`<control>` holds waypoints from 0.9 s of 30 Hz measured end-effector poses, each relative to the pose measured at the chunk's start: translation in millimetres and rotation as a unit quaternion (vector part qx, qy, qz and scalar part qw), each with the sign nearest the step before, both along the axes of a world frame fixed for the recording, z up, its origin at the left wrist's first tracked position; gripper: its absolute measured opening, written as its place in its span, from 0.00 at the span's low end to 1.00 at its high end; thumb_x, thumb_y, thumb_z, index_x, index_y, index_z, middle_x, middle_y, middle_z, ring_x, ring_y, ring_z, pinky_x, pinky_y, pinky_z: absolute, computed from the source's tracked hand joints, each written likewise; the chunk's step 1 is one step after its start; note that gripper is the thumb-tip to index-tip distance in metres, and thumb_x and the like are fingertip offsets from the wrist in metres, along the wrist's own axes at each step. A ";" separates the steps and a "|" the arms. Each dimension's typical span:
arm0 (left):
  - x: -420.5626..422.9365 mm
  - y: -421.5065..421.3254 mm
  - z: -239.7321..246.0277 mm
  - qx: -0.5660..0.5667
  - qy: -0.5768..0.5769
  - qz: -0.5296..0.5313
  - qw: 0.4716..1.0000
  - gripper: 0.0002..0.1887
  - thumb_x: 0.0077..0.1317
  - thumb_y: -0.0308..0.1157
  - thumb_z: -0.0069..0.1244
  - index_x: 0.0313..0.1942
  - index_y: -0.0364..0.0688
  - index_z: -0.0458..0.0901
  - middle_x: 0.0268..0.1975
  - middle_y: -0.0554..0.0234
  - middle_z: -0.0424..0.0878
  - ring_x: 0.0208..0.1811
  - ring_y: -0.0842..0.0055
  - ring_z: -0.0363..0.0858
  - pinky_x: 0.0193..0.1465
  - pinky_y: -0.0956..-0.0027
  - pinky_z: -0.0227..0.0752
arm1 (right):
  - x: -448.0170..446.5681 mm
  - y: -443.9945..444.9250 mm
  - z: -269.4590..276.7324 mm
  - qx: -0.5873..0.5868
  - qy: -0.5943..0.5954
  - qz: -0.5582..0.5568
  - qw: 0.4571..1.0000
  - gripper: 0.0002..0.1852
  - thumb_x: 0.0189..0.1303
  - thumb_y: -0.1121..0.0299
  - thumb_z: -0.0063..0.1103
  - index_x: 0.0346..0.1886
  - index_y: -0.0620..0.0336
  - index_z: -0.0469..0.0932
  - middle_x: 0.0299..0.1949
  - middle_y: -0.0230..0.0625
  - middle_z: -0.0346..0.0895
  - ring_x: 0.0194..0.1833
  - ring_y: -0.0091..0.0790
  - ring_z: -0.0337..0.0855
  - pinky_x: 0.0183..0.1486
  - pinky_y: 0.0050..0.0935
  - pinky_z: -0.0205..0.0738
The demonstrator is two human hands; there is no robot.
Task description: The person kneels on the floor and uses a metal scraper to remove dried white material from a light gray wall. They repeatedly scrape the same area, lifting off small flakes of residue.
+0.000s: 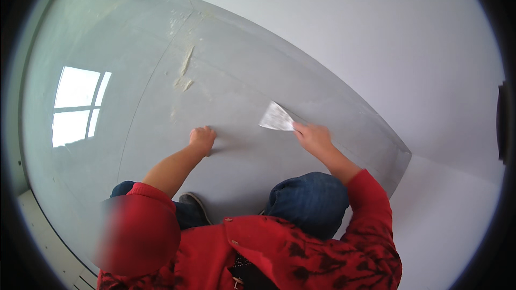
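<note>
My right hand grips the handle end of a putty knife. Its broad metal blade points left, low over or against the grey tile floor; whether it touches I cannot tell. My left hand is curled into a loose fist at or just above the floor, with no object showing in it. Past that hand, pale dried residue sticks to the tile in a long streak, and a smaller clump lies just below it.
A white wall borders the floor on the right and far side. Thin tile joints cross the floor. Window light reflects at left. My jeans-clad knee and a shoe are close below my hands. Crumbs are scattered near the far wall.
</note>
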State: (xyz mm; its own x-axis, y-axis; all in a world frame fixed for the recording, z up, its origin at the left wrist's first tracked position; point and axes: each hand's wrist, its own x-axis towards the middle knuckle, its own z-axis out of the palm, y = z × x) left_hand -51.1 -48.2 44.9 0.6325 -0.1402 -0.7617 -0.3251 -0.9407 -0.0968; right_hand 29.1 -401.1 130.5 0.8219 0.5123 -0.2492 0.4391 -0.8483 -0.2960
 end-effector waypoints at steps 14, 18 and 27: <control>1.3 0.0 -5.0 0.001 0.009 -0.001 1.000 0.32 0.43 0.43 0.70 0.48 0.45 0.76 0.47 0.58 0.77 0.48 0.65 0.80 0.44 0.61 0.76 | -39.7 -71.9 5.1 -0.064 0.021 -0.021 0.997 0.14 0.61 0.57 0.55 0.51 0.40 0.77 0.28 0.40 0.78 0.28 0.47 0.81 0.28 0.44 0.73; 4.3 -1.9 1.4 0.013 0.012 0.009 1.000 0.33 0.41 0.45 0.72 0.47 0.44 0.76 0.46 0.58 0.77 0.48 0.66 0.80 0.46 0.64 0.76 | -3.2 18.8 -21.2 -0.014 0.006 0.009 1.000 0.10 0.62 0.60 0.55 0.45 0.43 0.78 0.24 0.40 0.76 0.27 0.47 0.80 0.27 0.46 0.72; 1.5 -3.7 8.3 -0.019 0.000 0.019 1.000 0.35 0.40 0.46 0.72 0.48 0.44 0.76 0.46 0.58 0.77 0.47 0.66 0.80 0.45 0.63 0.76 | 17.5 14.6 11.5 -0.024 0.012 0.035 0.999 0.08 0.62 0.61 0.54 0.40 0.49 0.76 0.25 0.41 0.78 0.30 0.49 0.80 0.28 0.48 0.71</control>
State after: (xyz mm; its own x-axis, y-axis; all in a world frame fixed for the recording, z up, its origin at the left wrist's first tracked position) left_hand -49.6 -51.9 53.2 0.6384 -0.1457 -0.7558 -0.2892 -0.9554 -0.0601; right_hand 46.6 -386.5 142.0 0.7776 0.5557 -0.2943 0.4914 -0.8290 -0.2671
